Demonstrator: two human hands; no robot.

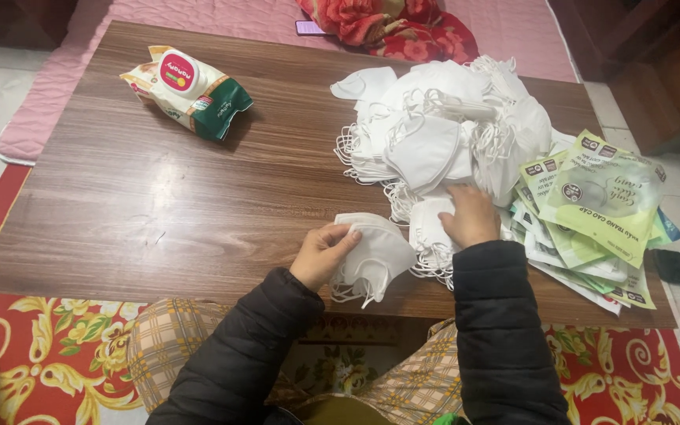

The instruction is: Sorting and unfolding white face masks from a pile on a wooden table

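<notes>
My left hand (322, 253) grips a small stack of white folded face masks (378, 253) at the table's near edge, their ear loops hanging over the edge. My right hand (470, 216) rests palm down on another white mask (429, 223) at the foot of a big heap of white masks (442, 126) with tangled loops. Both arms are in black padded sleeves. Whether the right fingers pinch the mask is hidden under the hand.
The wooden table (159, 205) holds a green-and-white wipes pack (190, 90) at the far left and a fanned pile of green-and-white flat packets (604, 197) at the right edge. A red floral cloth (387, 24) and a phone (308, 27) lie beyond the table.
</notes>
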